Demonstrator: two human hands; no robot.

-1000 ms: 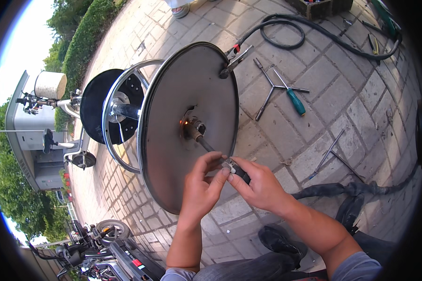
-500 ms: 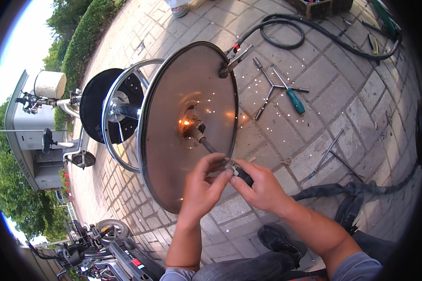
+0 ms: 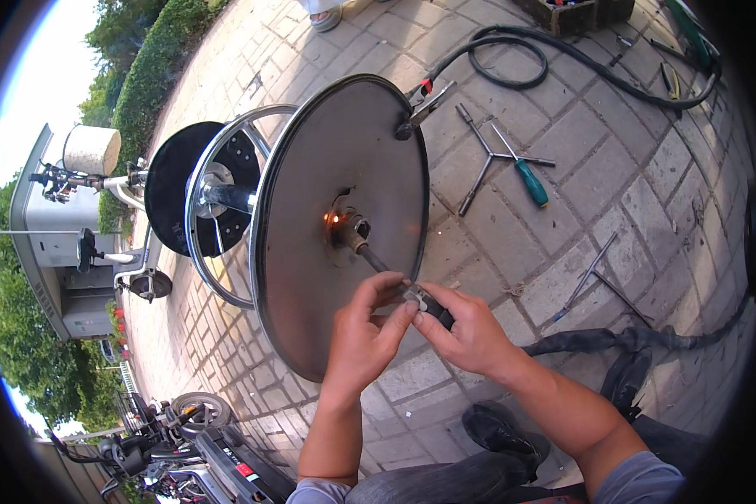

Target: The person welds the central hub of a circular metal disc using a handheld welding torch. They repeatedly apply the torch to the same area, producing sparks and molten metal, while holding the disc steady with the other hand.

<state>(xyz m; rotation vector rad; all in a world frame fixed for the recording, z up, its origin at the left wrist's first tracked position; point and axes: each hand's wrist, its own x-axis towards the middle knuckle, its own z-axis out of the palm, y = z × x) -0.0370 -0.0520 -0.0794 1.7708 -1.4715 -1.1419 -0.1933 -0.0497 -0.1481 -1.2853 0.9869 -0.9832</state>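
A large dark metal disc [image 3: 309, 294] stands upright before me, with small orange glowing spots beside the pipe fitting [image 3: 352, 239] at its centre. My left hand [image 3: 365, 332] and my right hand [image 3: 458, 332] are closed on a torch [image 3: 435, 309] with a black handle, whose grey shaft points at that fitting. A metal clamp [image 3: 413, 122] on a cable grips the disc's upper right rim. Behind the disc are a chrome wheel ring [image 3: 200, 252] on an axle and a black disc [image 3: 168, 185] with holes.
Y-shaped wrenches [image 3: 479, 181], a green screwdriver [image 3: 529, 181], a coiled cable [image 3: 504, 80], pliers [image 3: 670, 80] and a toolbox [image 3: 596, 17] lie right. A thick hose [image 3: 622, 340] runs past my feet. A scooter [image 3: 151, 286] is left, a motorbike [image 3: 210, 445] lower left, someone's shoe [image 3: 323, 18] at the top.
The bright sparks scattered half a second ago have mostly faded, leaving small glowing spots at the fitting. My hands and the torch have hardly moved.
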